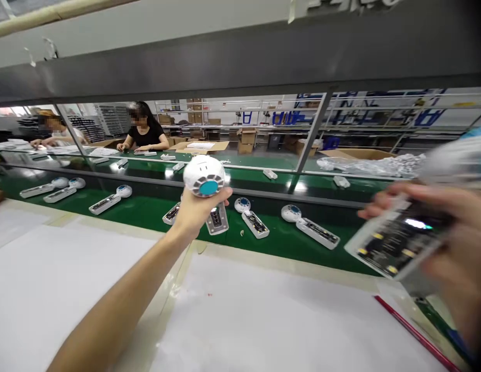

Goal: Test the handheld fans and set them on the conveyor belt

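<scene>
My left hand (194, 209) reaches out over the green belt, its fingers closed around a white device with a round head (204, 173). Slots ring a teal disc on that head. An open handle with a circuit board (217, 219) shows just below the hand; whether it belongs to the held device is unclear. At the right edge, blurred by motion, my right hand (453, 232) grips an open white handle with a black circuit board (395, 243). A light glows on this board, and a blurred whitish round part (457, 160) rises above it.
More such devices lie along the green belt (143, 212), including one (317, 232) between my hands. White paper covers the near bench (282, 315), with a red stick (413, 330) at right. Two people sit across the line. A grey beam (240, 67) spans overhead.
</scene>
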Demonstrator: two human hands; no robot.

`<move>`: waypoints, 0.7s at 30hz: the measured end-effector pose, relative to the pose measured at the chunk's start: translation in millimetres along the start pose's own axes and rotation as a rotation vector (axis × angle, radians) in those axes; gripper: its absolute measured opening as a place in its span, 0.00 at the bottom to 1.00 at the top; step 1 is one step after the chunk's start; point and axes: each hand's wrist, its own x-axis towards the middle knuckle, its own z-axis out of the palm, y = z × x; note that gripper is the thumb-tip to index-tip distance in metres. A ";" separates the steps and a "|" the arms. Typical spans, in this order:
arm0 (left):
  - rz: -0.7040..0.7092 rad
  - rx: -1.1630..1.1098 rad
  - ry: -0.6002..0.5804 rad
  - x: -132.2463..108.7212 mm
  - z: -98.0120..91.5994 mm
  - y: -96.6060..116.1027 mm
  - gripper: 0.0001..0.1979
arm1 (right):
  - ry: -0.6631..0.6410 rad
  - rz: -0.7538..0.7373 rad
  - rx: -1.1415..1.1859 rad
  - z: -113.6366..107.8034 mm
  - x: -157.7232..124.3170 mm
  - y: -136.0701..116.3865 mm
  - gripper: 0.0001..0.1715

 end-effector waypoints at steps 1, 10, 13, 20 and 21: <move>-0.102 -0.002 -0.033 6.1 -0.6 -12.3 0.17 | -0.007 0.075 0.062 9.2 9.9 2.3 0.08; -0.403 0.080 -0.140 27.9 -14.2 -106.7 0.22 | 0.066 0.216 -0.276 -18.1 92.1 94.6 0.05; -0.360 0.153 -0.155 30.1 -19.0 -128.1 0.20 | -0.040 0.245 -0.415 -36.0 100.8 112.0 0.06; -0.245 0.638 -0.149 39.8 -46.5 -159.0 0.17 | -0.047 0.010 -1.058 -36.4 103.6 124.5 0.20; -0.237 0.725 -0.142 40.7 -50.3 -161.6 0.17 | -0.041 -0.009 -1.110 -34.7 104.3 125.5 0.21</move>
